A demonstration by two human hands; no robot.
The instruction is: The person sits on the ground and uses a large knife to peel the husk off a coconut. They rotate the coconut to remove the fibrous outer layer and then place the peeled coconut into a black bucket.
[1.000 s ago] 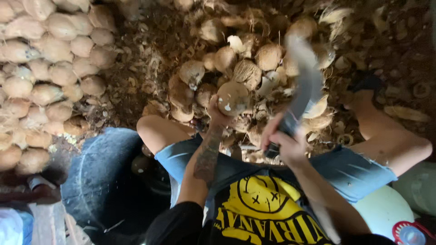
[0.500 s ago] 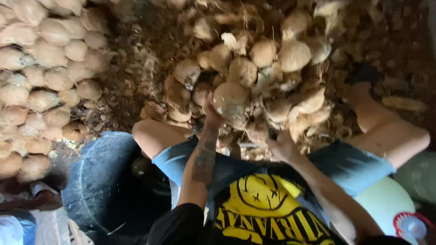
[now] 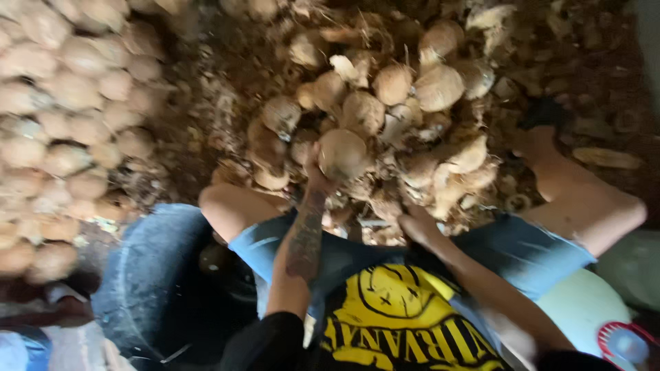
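The left hand [image 3: 317, 173] grips a round, pale coconut [image 3: 342, 152] from below and from its left side, fingers curled against the shell, though blur hides how each one lies. The coconut sits at the near edge of a heap of coconuts [image 3: 385, 103] and husk pieces, just beyond the person's knees, about the middle of the scene.

The right hand [image 3: 417, 223] is lower and to the right, down at the near edge of the heap between the knees. Its fingers seem folded inward, but whether they pinch anything I cannot tell; it is blurred and partly sunk among husks.

The person sits with legs apart in blue shorts [image 3: 522, 251], left knee [image 3: 223, 206] on the left, right leg [image 3: 584, 199] stretched far right. A black and yellow shirt [image 3: 405, 323] fills the near middle.

On the left a second, tidier pile [image 3: 62, 124] of pale coconuts rises along the far left side, well apart from the held one. Near left stands a dark round tub [image 3: 148, 275]. Brown husk litter [image 3: 206, 89] covers the ground between the two piles.
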